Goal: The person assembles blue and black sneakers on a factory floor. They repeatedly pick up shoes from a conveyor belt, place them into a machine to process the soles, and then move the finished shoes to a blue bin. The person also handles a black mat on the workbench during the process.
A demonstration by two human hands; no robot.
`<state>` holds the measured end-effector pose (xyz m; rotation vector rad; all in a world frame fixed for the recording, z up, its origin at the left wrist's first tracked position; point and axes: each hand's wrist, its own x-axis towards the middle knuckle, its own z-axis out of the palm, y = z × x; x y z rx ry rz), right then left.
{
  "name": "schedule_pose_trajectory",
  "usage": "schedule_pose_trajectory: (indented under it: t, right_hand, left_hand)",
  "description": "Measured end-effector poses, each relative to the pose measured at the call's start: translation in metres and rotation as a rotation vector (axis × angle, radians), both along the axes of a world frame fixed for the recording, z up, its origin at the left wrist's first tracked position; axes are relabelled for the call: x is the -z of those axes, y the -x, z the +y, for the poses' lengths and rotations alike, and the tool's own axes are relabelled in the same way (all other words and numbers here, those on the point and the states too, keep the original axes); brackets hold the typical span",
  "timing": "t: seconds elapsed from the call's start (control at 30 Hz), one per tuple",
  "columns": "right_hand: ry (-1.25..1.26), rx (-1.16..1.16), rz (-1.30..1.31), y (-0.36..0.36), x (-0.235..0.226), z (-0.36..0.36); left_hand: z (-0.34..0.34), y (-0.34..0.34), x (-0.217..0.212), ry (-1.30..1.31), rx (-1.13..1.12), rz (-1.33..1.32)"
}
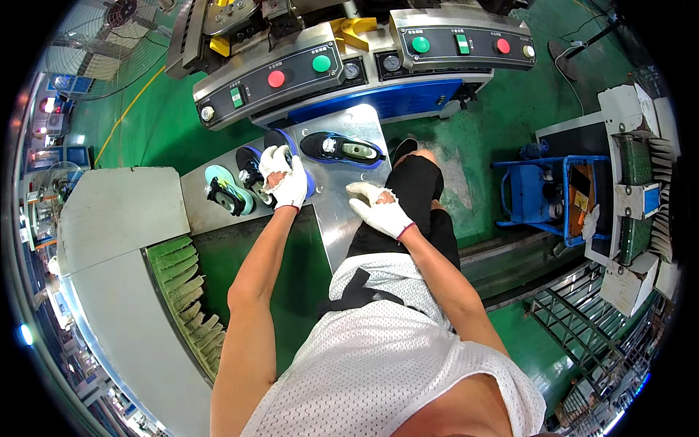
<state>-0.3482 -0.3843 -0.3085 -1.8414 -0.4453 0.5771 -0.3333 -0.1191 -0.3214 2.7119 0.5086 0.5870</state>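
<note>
Teal-soled shoe (227, 191) lies sole-up at the metal table's (342, 226) left. Gloved left hand (285, 177) grips a blue-soled shoe (291, 156), fingers wrapped. Gloved right hand (380, 210) hovers loosely curled, empty. Black shoe (342, 148) waits upright by the press (349, 73).

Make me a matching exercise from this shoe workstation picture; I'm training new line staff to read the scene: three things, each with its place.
Things:
1. left hand
2. right hand
3. black shoe

Places:
A. lying alone on the metal table, nearest the control panel
B. on a blue-soled shoe
C. hovering open above the table's edge, holding nothing

Pairs: 1-B, 2-C, 3-A
</note>
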Motion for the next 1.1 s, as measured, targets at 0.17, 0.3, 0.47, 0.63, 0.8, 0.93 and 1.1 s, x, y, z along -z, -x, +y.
schedule_pose_trajectory:
  t: [0.17,0.3,0.47,0.63,0.8,0.93,1.1]
  right_hand:
    - [-0.002,0.019,-0.048,0.001,0.001,0.0]
    - [-0.028,0.014,-0.014,0.002,0.004,0.001]
    - [-0.008,0.014,-0.023,0.001,0.0,0.001]
    - [-0.018,0.015,-0.013,0.001,0.003,0.0]
    - [-0.019,0.003,-0.023,-0.002,-0.003,-0.001]
    - [0.009,0.001,-0.122,-0.001,0.002,0.001]
    - [0.052,0.022,-0.182,-0.002,-0.003,0.004]
  left_hand:
    - [-0.005,-0.002,-0.008,0.021,-0.009,0.021]
    - [-0.004,0.0,-0.006,0.009,-0.005,0.008]
    - [-0.001,0.0,-0.001,0.003,0.001,0.004]
    - [-0.002,-0.001,-0.002,0.015,0.013,0.003]
    - [-0.005,-0.004,-0.003,0.042,0.008,-0.02]
    - [0.0,-0.002,-0.005,0.023,0.011,-0.002]
    - [-0.004,-0.003,-0.005,0.015,-0.035,-0.048]
